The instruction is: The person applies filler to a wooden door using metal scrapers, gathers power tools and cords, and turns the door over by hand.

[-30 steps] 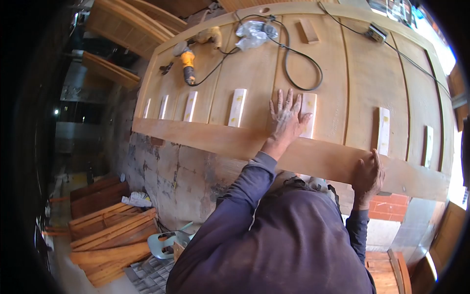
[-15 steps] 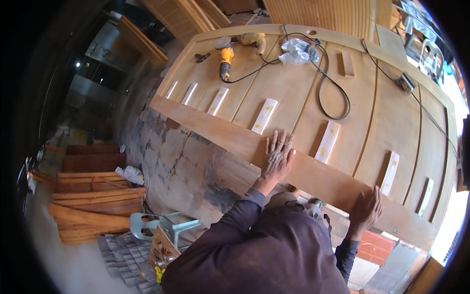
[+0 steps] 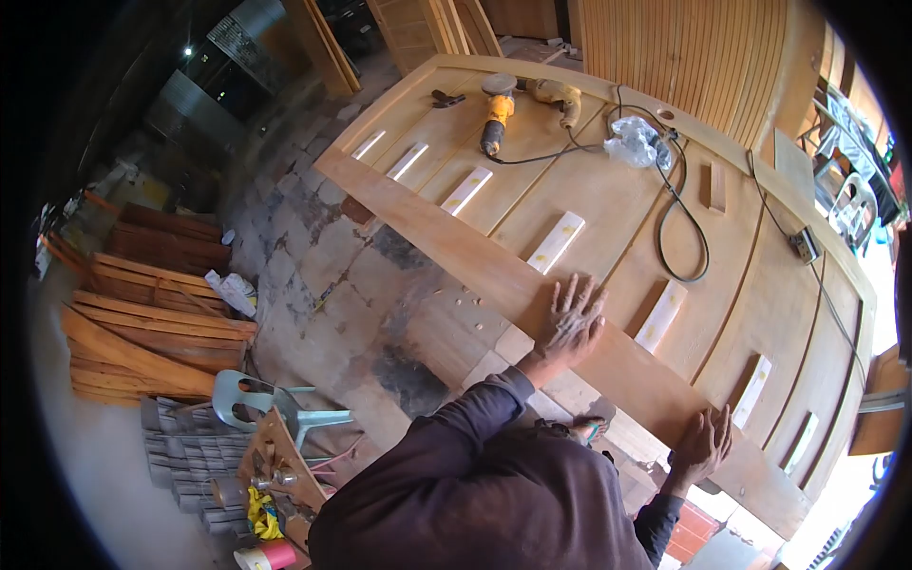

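Note:
A large wooden door panel (image 3: 722, 275) lies flat in front of me, with grooves across it and a plain board (image 3: 437, 223) along its near edge. My left hand (image 3: 573, 323) rests on that board, palm down with fingers spread. Farther right, my right hand (image 3: 701, 448) lies on the same board near its outer edge, fingers stretched out. Several pale strips with yellowish spots stand in a row beside the board; one strip (image 3: 660, 316) is between my hands, and another strip (image 3: 751, 390) is just beyond my right hand.
On the panel's far side are a yellow-and-black power tool (image 3: 497, 119), a drill (image 3: 559, 95), a plastic bag (image 3: 635, 142), a looped cord (image 3: 705, 249), a wood block (image 3: 715, 187) and a socket box (image 3: 806, 245). A plastic chair (image 3: 249, 399) and stacked timber (image 3: 157, 328) stand left.
The view has shifted, so the panel and hands appear lower and the floor at left shows more. Both hands stay on the board in about the same places.

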{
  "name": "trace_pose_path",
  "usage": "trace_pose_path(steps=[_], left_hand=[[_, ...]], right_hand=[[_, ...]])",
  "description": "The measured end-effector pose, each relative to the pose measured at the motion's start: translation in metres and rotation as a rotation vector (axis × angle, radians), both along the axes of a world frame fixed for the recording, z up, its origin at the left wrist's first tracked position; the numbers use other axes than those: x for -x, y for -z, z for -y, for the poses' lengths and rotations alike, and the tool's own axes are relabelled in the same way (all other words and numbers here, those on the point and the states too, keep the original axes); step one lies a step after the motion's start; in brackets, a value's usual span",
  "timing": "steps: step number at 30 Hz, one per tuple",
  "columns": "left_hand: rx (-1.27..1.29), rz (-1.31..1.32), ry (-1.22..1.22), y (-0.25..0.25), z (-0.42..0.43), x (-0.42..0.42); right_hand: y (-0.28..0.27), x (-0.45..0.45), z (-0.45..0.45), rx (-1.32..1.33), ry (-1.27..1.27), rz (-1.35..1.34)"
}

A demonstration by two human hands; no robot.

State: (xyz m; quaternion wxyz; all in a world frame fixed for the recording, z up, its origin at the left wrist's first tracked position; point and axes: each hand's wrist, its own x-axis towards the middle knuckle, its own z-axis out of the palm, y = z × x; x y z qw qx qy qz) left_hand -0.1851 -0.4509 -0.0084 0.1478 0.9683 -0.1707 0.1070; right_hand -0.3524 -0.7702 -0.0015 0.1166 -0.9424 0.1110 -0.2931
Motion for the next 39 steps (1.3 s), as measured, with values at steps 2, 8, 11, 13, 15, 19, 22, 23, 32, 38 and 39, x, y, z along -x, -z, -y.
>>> trace_pose_path(steps=[2, 8, 11, 13, 15, 19, 22, 23, 32, 38, 39], left_hand=[[0.050, 0.003, 0.036, 0.002, -0.004, 0.001], [0.104, -0.025, 0.201, -0.001, -0.018, 0.010], [0.136, -0.044, 0.317, -0.008, -0.036, 0.021], [0.148, -0.053, 0.401, -0.011, -0.050, 0.029], [0.155, -0.078, 0.478, -0.004, -0.062, 0.034], [0.122, -0.156, 0.639, -0.011, -0.084, 0.031], [0.185, -0.222, 0.740, -0.012, -0.092, 0.024], [0.215, -0.250, 0.769, -0.012, -0.093, 0.022], [1.151, -0.477, 0.249, -0.058, -0.144, -0.090], [0.933, 0.090, -0.192, -0.052, -0.207, -0.262], [0.850, 0.149, -0.224, -0.047, -0.219, -0.294]], right_hand=[[0.003, 0.002, -0.002, -0.021, 0.019, 0.042], [0.017, 0.001, -0.002, -0.143, 0.157, 0.109], [0.019, 0.002, -0.004, -0.188, 0.175, 0.111], [0.028, 0.004, -0.004, -0.215, 0.186, 0.116], [0.037, 0.007, -0.008, -0.275, 0.218, 0.129], [0.046, 0.010, -0.013, -0.689, 0.318, 0.242], [0.039, 0.012, -0.001, -0.913, 0.421, 0.269], [0.044, 0.011, -0.003, -0.942, 0.390, 0.359], [0.034, -0.019, -0.021, -0.790, 0.693, 0.283], [0.037, -0.014, -0.025, -0.693, 0.642, 0.319], [0.037, -0.013, -0.026, -0.692, 0.653, 0.322]])
